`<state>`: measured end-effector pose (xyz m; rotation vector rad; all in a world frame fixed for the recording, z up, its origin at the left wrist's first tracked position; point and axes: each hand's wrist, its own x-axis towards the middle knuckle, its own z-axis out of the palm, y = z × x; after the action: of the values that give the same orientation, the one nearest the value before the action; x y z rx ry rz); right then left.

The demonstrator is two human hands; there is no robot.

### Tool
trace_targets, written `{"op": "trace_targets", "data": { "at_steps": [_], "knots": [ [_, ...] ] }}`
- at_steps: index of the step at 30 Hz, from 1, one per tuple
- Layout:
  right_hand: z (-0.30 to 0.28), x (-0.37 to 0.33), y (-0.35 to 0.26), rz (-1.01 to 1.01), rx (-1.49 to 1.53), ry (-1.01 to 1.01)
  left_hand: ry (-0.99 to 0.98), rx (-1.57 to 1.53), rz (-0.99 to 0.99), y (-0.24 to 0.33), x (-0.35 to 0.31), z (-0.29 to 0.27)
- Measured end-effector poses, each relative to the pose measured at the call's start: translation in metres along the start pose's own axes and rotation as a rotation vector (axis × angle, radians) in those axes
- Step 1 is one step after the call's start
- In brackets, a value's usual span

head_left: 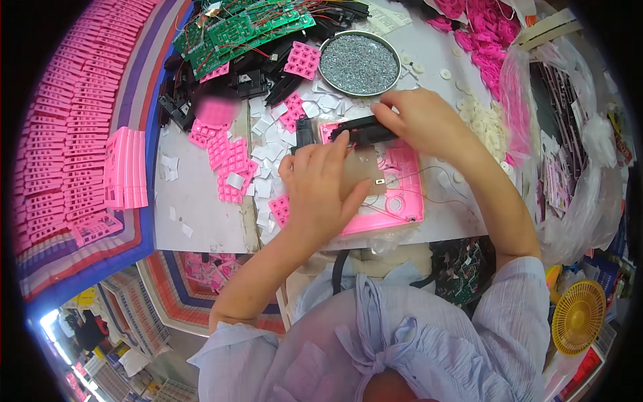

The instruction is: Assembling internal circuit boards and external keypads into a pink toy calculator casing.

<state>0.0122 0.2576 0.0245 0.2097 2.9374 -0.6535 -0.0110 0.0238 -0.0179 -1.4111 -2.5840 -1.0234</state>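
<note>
A bright pink plastic housing (410, 175) lies on the table in front of me, with round moulded openings and thin wires at its right side. Across it rests a flat brown board (367, 169). My left hand (316, 186) is over the board, thumb and fingers set around it, its index fingertip against a long black plastic part (368, 131). That part's right end is gripped between the thumb and fingers of my right hand (423, 122), at the housing's far edge. Another black piece (306, 132) stands just beyond my left fingers. My left palm hides some of the housing.
Beyond the housing sits a round tray (360, 63) of small grey metal pieces. Green circuit boards (241, 33) with wires lie over black parts at the back. Pink keypads (231, 157) and white paper squares (268, 147) are scattered leftward. Stacked pink housings (74, 114) line the far left.
</note>
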Motion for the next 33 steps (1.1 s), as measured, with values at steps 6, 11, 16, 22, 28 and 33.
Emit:
{"op": "trace_targets", "data": {
  "at_steps": [6,11,16,22,28,33],
  "knots": [
    [0.001,-0.026,0.006,-0.435,0.087,0.173,-0.021,0.138,-0.002,0.002,-0.003,0.004],
    [0.036,-0.036,0.012,-0.482,-0.028,0.461,-0.036,0.154,-0.013,0.009,0.004,0.002],
    [-0.015,-0.050,-0.002,-0.483,-0.029,0.430,-0.107,0.122,0.059,-0.007,0.025,-0.016],
    [-0.076,-0.054,0.011,-0.459,0.575,1.278,0.042,0.306,0.215,-0.045,0.147,0.011],
    [-0.064,-0.021,-0.024,-0.383,1.156,0.411,-0.171,0.472,0.186,-0.065,0.164,0.037],
    [-0.060,-0.013,-0.027,-0.309,1.090,0.501,-0.246,0.468,0.216,-0.065,0.168,0.038]
  ]
}}
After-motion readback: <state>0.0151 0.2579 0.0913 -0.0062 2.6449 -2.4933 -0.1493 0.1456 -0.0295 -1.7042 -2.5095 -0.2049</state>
